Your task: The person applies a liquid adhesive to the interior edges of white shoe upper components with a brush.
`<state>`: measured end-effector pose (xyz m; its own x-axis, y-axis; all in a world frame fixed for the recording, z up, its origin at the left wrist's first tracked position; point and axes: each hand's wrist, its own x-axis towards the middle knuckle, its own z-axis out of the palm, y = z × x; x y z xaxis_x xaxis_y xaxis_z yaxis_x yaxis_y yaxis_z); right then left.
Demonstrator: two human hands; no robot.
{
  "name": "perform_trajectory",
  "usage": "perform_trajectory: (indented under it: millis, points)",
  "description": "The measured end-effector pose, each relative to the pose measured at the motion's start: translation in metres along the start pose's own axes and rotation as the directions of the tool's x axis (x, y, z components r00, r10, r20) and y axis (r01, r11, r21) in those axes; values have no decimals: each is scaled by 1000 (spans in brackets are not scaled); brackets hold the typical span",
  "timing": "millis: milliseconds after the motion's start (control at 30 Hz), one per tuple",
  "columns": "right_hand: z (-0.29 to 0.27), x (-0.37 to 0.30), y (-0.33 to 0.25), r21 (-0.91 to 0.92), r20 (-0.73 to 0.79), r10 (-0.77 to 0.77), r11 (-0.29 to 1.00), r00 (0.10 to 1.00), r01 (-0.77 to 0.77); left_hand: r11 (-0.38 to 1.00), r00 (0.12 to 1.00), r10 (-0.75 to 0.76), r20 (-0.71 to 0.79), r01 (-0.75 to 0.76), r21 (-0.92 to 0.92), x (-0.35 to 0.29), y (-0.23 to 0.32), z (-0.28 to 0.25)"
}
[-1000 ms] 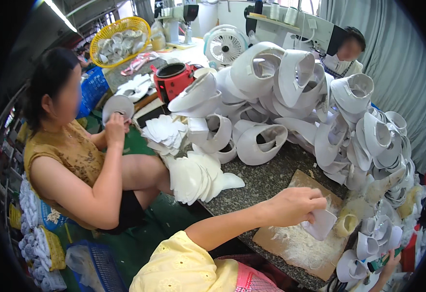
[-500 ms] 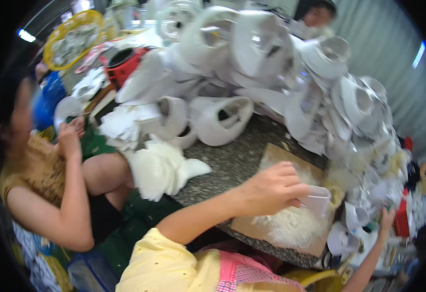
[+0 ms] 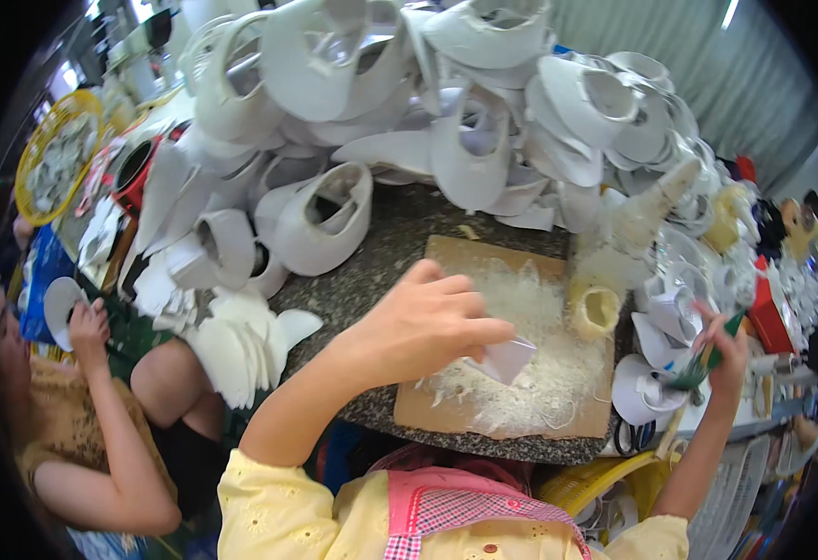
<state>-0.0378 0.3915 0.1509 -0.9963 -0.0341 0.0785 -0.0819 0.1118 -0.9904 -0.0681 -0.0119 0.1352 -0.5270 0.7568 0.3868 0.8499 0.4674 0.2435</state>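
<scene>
My left hand (image 3: 432, 317) pinches a small translucent white plastic piece (image 3: 505, 360) over a cardboard sheet (image 3: 540, 261). The sheet is streaked with whitish, dried-looking residue. Off to the right, my right hand (image 3: 726, 345) is closed round a green-handled brush (image 3: 708, 362). The brush's lower end reaches down toward a curved white piece (image 3: 641, 390); whether they touch I cannot tell. Between my hands, at the sheet's right edge, lies a cloudy bottle-like container (image 3: 614, 252) with a yellowish, crusted mouth.
White visor-like shapes with oval openings (image 3: 320, 219) are heaped along the back of the speckled table (image 3: 400, 224). A stack of flat white pieces (image 3: 232, 350) lies at the left edge, beside a seated person (image 3: 101, 448). A yellow basket (image 3: 605, 481) stands below the right edge.
The view has swung to the right. My right hand has lifted, with the green brush now plain in it. My left hand still holds the translucent piece above the cardboard.
</scene>
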Motion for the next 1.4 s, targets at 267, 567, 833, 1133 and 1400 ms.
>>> perform_trajectory:
  millis: [267,567,833,1133,1400]
  points:
    - [179,-10,-4,-93,547,219,975,808,-201,996,996,87,3,-87,-26,10,26,1]
    - [187,1,-8,-145,538,43,989,842,42,861,977,-206,57,209,-464,-39,-7,-3]
    - [195,2,-21,-431,384,-295,781,875,452,958,988,-126,-87,99,-270,-35,6,-15]
    - [230,27,-12,-498,456,-229,736,860,459,969,968,-212,-131,191,-158,-55,-3,-24]
    - [236,30,-1,-450,671,-107,728,734,517,963,972,-223,-74,208,-170,-66,-2,-22]
